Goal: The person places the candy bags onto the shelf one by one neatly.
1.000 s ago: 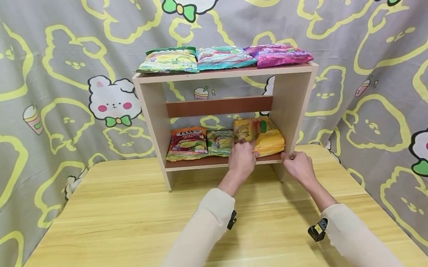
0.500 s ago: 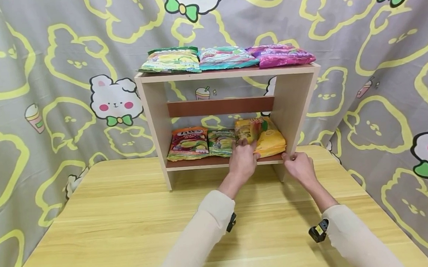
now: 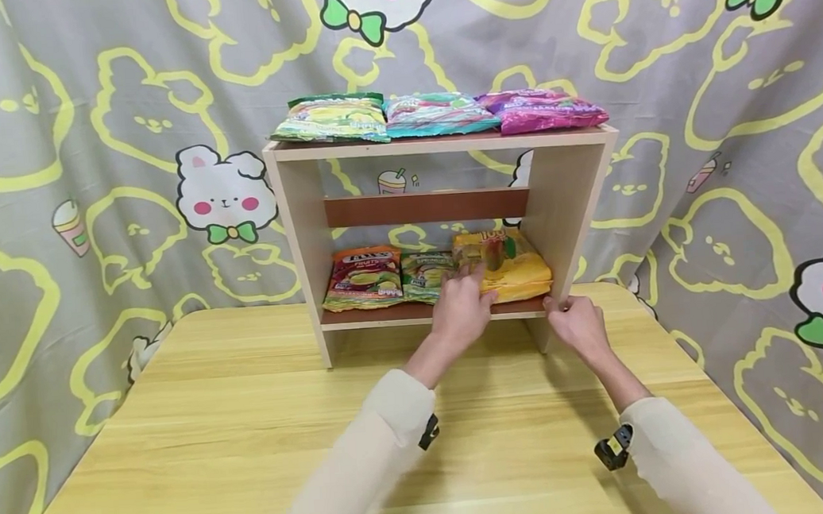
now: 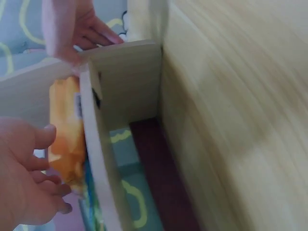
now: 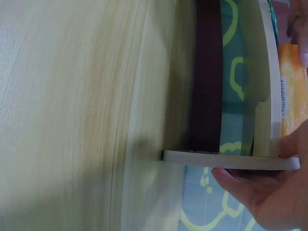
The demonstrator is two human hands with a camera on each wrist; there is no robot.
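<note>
A yellow snack bag (image 3: pixel 516 277) with a mango picture lies at the right end of the lower shelf board. My left hand (image 3: pixel 458 305) is at that bag's left front, its fingers loosely spread in front of a green snack bag (image 3: pixel 423 276). In the left wrist view, the thumb and fingers of the left hand (image 4: pixel 24 178) lie beside the orange-yellow bag (image 4: pixel 66 130) without closing round it. My right hand (image 3: pixel 577 321) grips the front edge of the wooden rack's right side panel (image 3: pixel 573 214). The right wrist view has the right hand's (image 5: pixel 269 192) thumb and fingers on opposite faces of this panel (image 5: pixel 226 160).
On the lower board's left lies a red and orange snack bag (image 3: pixel 363 279). Green-yellow (image 3: pixel 333 119), turquoise (image 3: pixel 437 113) and purple-pink (image 3: pixel 548 110) bags lie along the rack's top. The rack stands on a wood-grain table (image 3: pixel 237 428), before a patterned curtain (image 3: pixel 132 260).
My left hand has drawn slightly left, away from the yellow bag, with its fingers looser. The right hand keeps its hold on the side panel.
</note>
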